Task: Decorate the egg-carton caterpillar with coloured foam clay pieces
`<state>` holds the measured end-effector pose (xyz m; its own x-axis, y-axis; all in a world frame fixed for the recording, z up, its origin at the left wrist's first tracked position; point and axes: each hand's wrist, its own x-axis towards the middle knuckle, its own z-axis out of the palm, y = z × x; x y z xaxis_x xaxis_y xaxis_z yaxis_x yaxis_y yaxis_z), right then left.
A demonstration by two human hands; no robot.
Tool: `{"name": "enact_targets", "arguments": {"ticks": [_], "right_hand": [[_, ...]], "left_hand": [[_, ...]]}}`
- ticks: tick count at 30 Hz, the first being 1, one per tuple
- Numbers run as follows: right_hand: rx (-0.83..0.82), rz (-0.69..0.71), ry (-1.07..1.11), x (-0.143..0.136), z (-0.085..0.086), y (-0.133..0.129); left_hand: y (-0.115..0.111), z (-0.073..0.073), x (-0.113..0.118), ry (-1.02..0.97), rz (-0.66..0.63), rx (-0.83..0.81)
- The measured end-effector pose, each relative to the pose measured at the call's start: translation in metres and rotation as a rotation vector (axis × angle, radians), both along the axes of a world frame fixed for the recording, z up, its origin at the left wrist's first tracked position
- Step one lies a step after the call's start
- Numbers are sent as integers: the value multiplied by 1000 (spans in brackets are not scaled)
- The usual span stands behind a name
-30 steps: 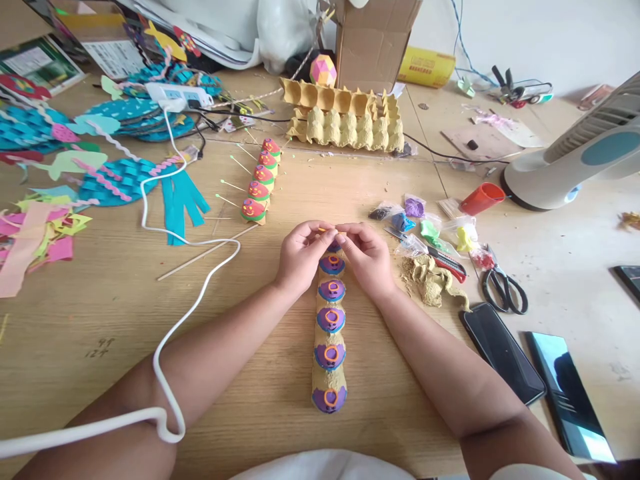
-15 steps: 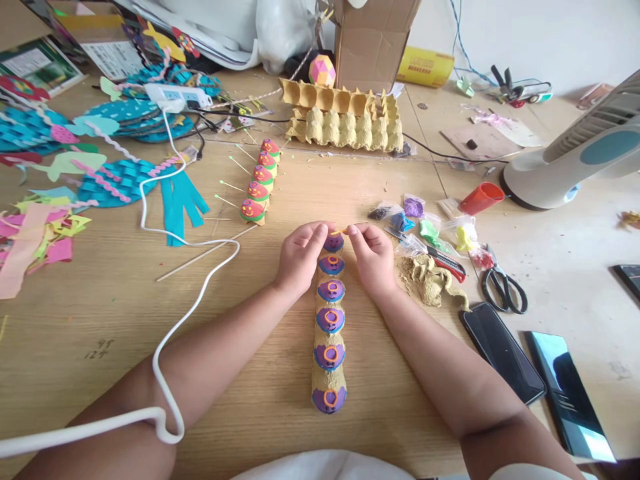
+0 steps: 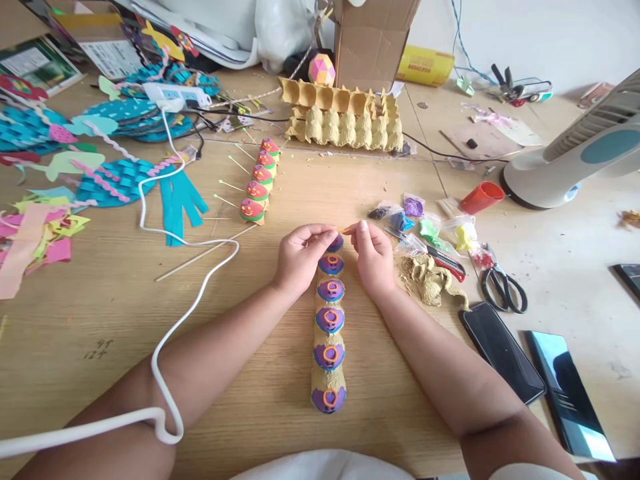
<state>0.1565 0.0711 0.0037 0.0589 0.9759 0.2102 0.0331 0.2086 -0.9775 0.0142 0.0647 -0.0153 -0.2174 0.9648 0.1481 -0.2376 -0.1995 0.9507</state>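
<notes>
Between my two hands stretches a thin strip of orange clay (image 3: 346, 231). My left hand (image 3: 306, 259) pinches its left end between thumb and fingers. The right end is pinched in my right hand (image 3: 373, 257). Just below them lies an egg-carton strip (image 3: 329, 339) running towards me, its bumps covered in purple and blue clay with small dark face marks. Orange clay rings sit on the nearer bumps. The farthest bump (image 3: 335, 243) is partly hidden by my fingers, so I cannot tell whether it bears a ring.
Another egg-carton strip with red and green faces (image 3: 257, 191) stands at the back left. Bagged clay (image 3: 413, 206), a utility knife (image 3: 447, 262), scissors (image 3: 504, 288) and phones (image 3: 503, 350) lie to the right. A white cable (image 3: 200, 293) crosses my left arm.
The orange strip's visible part looks shorter and more slanted between my fingertips. My left fingers have shifted slightly, and the carton strip stays in place.
</notes>
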Motion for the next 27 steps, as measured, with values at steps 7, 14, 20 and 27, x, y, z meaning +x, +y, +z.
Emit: {"name": "enact_targets", "arguments": {"ticks": [7, 14, 20, 27], "right_hand": [[-19, 117, 177, -3, -1, 2], [-82, 91, 222, -4, -3, 3], [-102, 98, 175, -4, -2, 4], [-82, 175, 193, -4, 0, 2]], "left_hand": [[1, 2, -1, 2, 3, -12], [0, 4, 0, -34, -28, -27], [0, 1, 0, 3, 2, -22], [0, 1, -2, 46, 14, 7]]}}
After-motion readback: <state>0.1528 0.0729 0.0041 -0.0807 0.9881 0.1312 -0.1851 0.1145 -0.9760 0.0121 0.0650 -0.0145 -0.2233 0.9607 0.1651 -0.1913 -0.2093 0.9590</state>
